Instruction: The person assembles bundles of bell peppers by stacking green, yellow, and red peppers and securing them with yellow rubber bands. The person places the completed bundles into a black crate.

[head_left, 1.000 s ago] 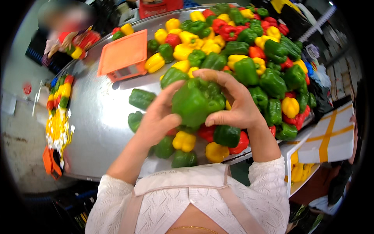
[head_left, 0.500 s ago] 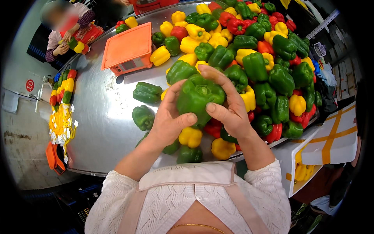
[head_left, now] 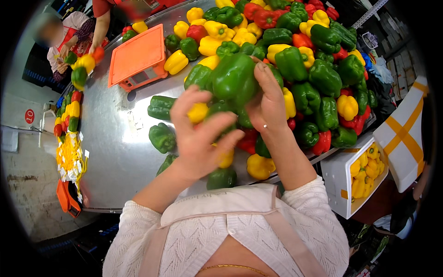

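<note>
A large green bell pepper [head_left: 234, 77] is raised over the table, held in my right hand [head_left: 270, 104], whose thumb and fingers press against its right side. My left hand [head_left: 196, 138] has come off the pepper. Its fingers are spread and slightly blurred, with nothing in them. Below and around my hands lie loose peppers: a yellow one [head_left: 261, 166] in front of my right wrist and a green one [head_left: 162, 137] left of my left hand. A big mixed heap of green, red and yellow peppers spreads behind and to the right.
An orange-topped scale [head_left: 138, 55] stands on the metal table [head_left: 115, 152]. Packed pepper rows [head_left: 74, 108] and yellow nets with white tags [head_left: 69, 154] line its left edge. At right sits a white foam box [head_left: 339, 184] of yellow peppers. Two people work at the far left.
My left hand has let go of the green pepper and drawn back left. My right hand holds the pepper, turned and raised. A second person's arm has reached in at far left.
</note>
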